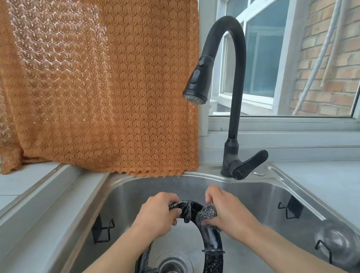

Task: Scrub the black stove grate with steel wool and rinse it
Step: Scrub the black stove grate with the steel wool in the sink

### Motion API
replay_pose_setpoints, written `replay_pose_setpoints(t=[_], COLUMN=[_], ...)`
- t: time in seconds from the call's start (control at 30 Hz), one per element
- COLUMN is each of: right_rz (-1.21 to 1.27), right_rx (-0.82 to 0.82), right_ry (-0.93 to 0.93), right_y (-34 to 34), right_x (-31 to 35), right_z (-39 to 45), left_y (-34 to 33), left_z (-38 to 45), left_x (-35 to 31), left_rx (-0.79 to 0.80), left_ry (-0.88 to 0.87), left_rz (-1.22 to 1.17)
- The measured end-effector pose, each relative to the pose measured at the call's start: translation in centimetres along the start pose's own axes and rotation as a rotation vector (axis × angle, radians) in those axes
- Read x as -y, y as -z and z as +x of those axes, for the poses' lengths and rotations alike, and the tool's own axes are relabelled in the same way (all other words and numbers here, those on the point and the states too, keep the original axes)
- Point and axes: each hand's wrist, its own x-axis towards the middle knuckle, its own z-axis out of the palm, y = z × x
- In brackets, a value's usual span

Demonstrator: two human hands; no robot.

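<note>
Black stove grate over sink, left hand curled round its rim, right hand pinching steel wool against it

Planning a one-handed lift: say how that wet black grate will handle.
The grate is probably rigid and heavy for its size: a thick ring holding its shape. Suds on the rim suggest it is slippery. The left hand grips its top, so expect swinging.

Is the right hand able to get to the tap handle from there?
Probably yes: nothing stands between the right hand and the tap handle, but its grip is full of steel wool.
</note>
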Motion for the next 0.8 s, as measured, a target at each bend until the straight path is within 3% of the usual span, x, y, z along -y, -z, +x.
replay_pose_setpoints(t=[0.23,0.47,0.8], right_rz=[0.03,0.048,-0.08], right_rx=[-0.133,-0.084,0.112], right_ry=[0.21,0.268,0.026], right_y=[1.0,1.5,0.7], right_x=[-0.1,-0.7,-1.5], right_z=[0.2,0.0,-0.3], left_y=[0.0,-0.2,-0.2], left_z=[0.0,-0.1,-0.1], left_x=[0.1,-0.2,0.0], left_rx=[0.012,0.054,0.06], left_ry=[-0.001,-0.009,0.009], left_rz=[-0.018,-0.005,-0.014])
